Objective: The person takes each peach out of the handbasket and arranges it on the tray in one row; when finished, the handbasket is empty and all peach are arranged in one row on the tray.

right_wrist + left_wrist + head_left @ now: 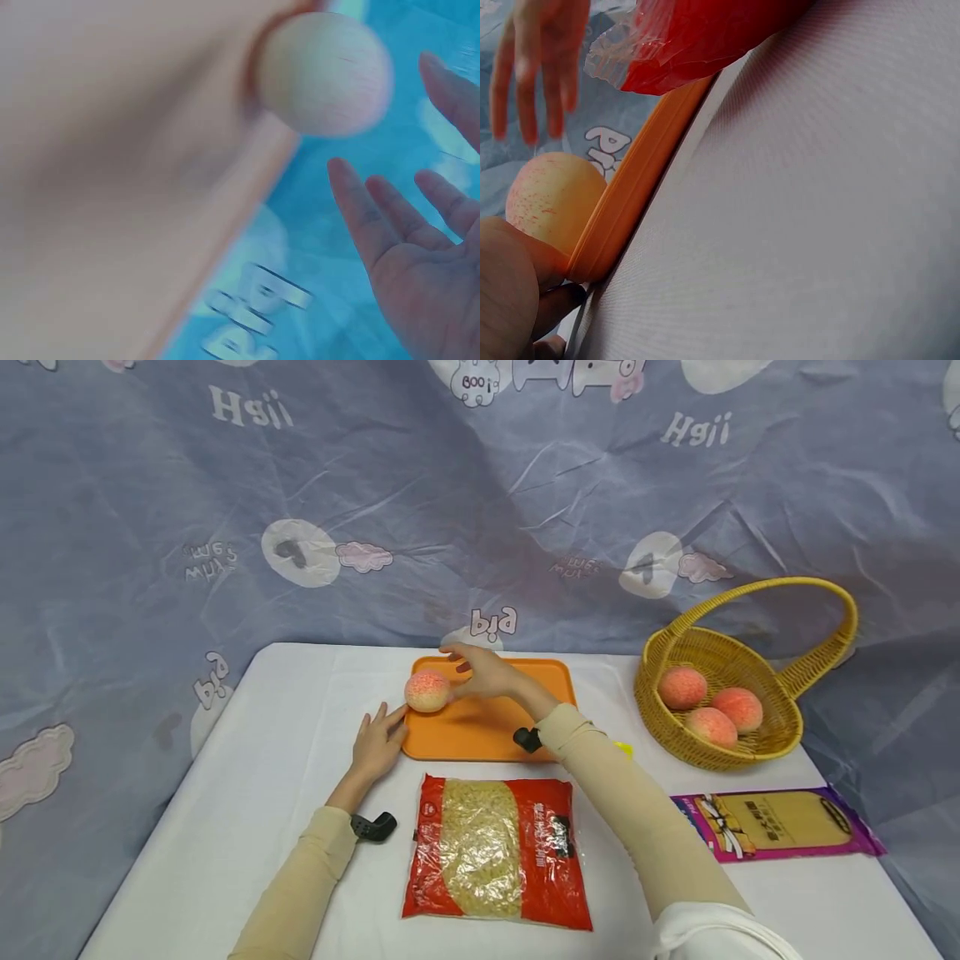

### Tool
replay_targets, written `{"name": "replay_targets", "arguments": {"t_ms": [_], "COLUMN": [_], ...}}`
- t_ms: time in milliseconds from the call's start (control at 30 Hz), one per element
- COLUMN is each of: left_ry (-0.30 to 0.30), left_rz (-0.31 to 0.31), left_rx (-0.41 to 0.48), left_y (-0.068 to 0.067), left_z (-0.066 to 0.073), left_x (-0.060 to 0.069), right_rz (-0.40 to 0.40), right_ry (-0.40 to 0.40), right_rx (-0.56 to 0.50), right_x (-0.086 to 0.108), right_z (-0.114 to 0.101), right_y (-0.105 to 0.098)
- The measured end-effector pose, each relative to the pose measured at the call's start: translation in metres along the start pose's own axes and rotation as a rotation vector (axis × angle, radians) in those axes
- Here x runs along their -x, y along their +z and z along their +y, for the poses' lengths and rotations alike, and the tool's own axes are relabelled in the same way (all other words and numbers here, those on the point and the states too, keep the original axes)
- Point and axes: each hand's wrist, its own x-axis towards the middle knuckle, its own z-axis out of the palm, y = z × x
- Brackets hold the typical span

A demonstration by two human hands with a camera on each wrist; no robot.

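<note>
A pink-and-yellow peach (pixel 427 692) sits on the left side of an orange tray (pixel 480 735). My right hand (pixel 483 672) hovers over the tray just right of the peach, fingers spread. In the right wrist view a gap shows between that hand (pixel 427 262) and the peach (pixel 326 75). My left hand (pixel 378 745) lies at the tray's left edge, its fingers extended. Seen from the left wrist, the left hand (pixel 514 289) touches the tray's rim (pixel 641 180) close to the peach (pixel 555 199); part of its fingers is hidden.
A red bag with a see-through window (pixel 495 852) lies in front of the tray. To the right stands a yellow woven basket (pixel 675 747) holding three peaches (pixel 712 727). A purple flat package (pixel 780 822) lies before it. A small yellow thing (pixel 624 749) peeks out by the right sleeve.
</note>
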Motion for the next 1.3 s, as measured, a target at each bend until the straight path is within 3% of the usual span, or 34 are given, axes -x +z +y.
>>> {"name": "replay_targets", "arguments": {"t_ms": [200,300,400,567,700,833,1033,1167,1300], "left_ry": [-0.009,-0.004,-0.002,-0.002,-0.006,-0.009,-0.002,0.003,0.006], "left_rz": [0.01,0.016,0.017,0.006,0.0,-0.01,-0.013,-0.016,-0.017], "left_rx": [0.002,-0.004,-0.01,-0.013,-0.005,0.001,0.014,0.014,0.013], "left_y": [-0.01,-0.013,-0.014,-0.015,-0.014,-0.013,-0.009,-0.006,-0.002], "left_z": [-0.003,-0.003,-0.003,-0.004,-0.004,-0.004,-0.003,-0.002,0.001], "left_x": [0.002,0.003,0.003,0.003,0.003,0.003,0.004,0.003,0.002], "right_rz": [0.075,0.139,0.231,0.449,0.613,0.665,0.616,0.59,0.559], "right_ry": [-0.095,-0.136,-0.127,0.012,0.144,0.274,0.444,0.496,0.498], "right_rx": [-0.089,-0.104,-0.079,-0.023,-0.004,0.051,0.078,0.057,0.03], "right_x": [0.061,0.102,0.147,0.216,0.259,0.288,0.313,0.323,0.329], "right_z": [-0.024,-0.024,-0.015,0.011,0.037,0.066,0.105,0.123,0.137], "right_y": [-0.038,-0.057,-0.075,-0.107,-0.127,-0.136,-0.135,-0.13,-0.125]}}
